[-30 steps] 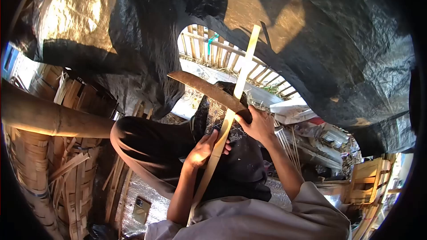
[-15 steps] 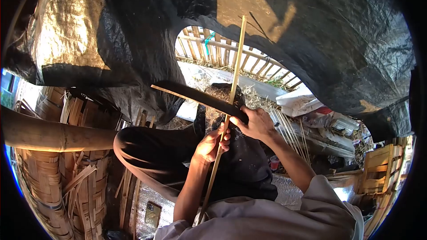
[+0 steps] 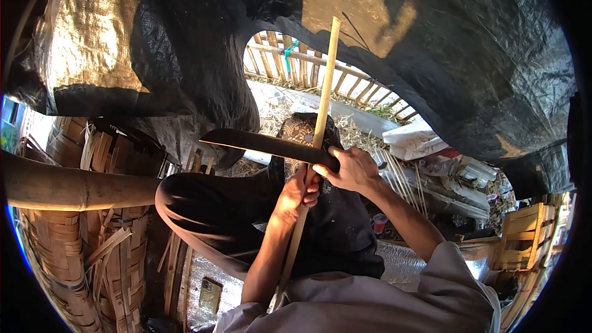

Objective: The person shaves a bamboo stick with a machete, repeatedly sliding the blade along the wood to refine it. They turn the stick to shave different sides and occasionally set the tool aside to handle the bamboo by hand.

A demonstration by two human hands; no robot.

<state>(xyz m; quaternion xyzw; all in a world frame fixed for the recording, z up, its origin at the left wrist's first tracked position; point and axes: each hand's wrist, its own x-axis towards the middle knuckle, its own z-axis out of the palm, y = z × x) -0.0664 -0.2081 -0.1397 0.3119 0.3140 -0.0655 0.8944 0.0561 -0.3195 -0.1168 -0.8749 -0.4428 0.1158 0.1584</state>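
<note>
My left hand (image 3: pixel 298 198) is closed round a long, pale bamboo strip (image 3: pixel 327 86), which stands nearly upright and leans slightly right at its top. The strip's lower end runs down past my left forearm to my shirt. In my right hand (image 3: pixel 353 169) is a large knife (image 3: pixel 262 143) with a wide dark blade, pointing left. The blade lies across the strip just above my left hand. My right thumb reaches to the strip. Beneath both hands is a patterned dark cloth (image 3: pixel 302 128) over my leg.
A thick bamboo pole (image 3: pixel 86 190) juts in from the left above woven baskets (image 3: pixel 61 253). A phone (image 3: pixel 210 295) lies on a silvery sheet at lower left. Dark tarpaulin (image 3: pixel 462 43) hangs ahead. Thin strips (image 3: pixel 404 185), a red cup (image 3: pixel 379 223) and a wooden crate (image 3: pixel 523 234) are at right.
The strip looks broader, as if turned, and its top has shifted slightly left. The knife blade has swung nearer to level, its tip now lower and further left.
</note>
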